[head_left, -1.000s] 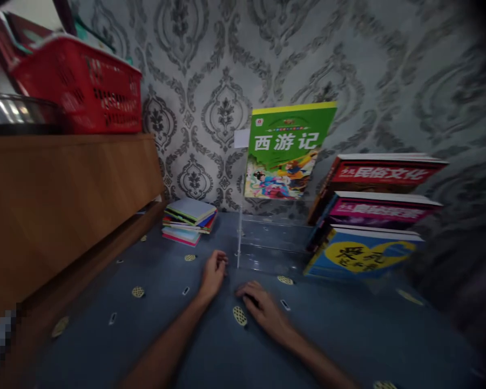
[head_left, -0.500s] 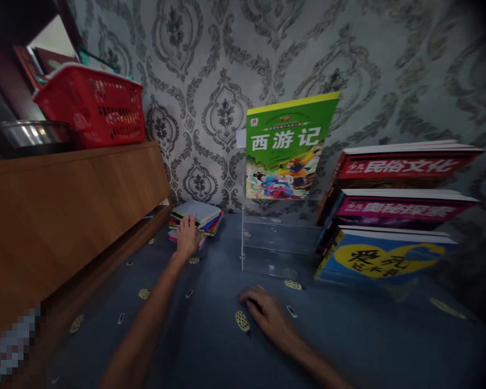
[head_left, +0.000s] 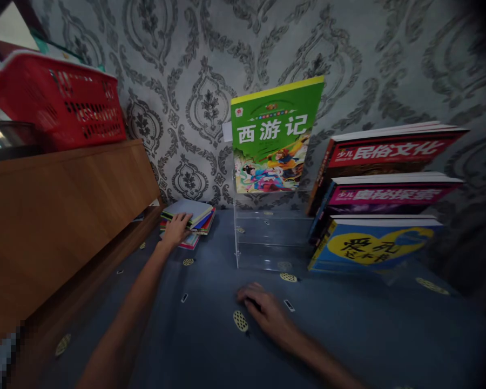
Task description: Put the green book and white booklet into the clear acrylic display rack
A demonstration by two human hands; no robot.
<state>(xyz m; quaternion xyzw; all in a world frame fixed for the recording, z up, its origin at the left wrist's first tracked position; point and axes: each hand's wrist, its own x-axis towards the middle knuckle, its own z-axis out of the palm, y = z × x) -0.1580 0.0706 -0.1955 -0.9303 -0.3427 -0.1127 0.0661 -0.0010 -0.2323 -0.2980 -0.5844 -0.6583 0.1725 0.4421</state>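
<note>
My left hand (head_left: 175, 230) is at the near edge of a low stack of books (head_left: 192, 208) by the wall, its fingers closed over the upper books. The thumb is hidden. Colourful page edges and a pale booklet show below and right of the hand. My right hand (head_left: 263, 309) rests on the blue-grey tablecloth (head_left: 202, 335), loosely curled, with a gap between thumb and fingers and nothing in it. Beyond it stands a clear stepped rack (head_left: 267, 254). A green book (head_left: 273, 135) with a yellow top edge is upright on its top tier.
Right of the rack, a red book (head_left: 397, 151), a magenta book (head_left: 392, 193) and a blue-and-yellow book (head_left: 372, 243) stand in tiers. At left, a wooden cabinet (head_left: 65, 216) carries a red basket (head_left: 65, 102) and a metal bowl (head_left: 8, 138). Patterned wallpaper (head_left: 210, 102) rises behind.
The view has shifted, so the scene sits further left. My left hand stays at the stack, and more of the pale booklet below it shows. My right hand has hardly moved.
</note>
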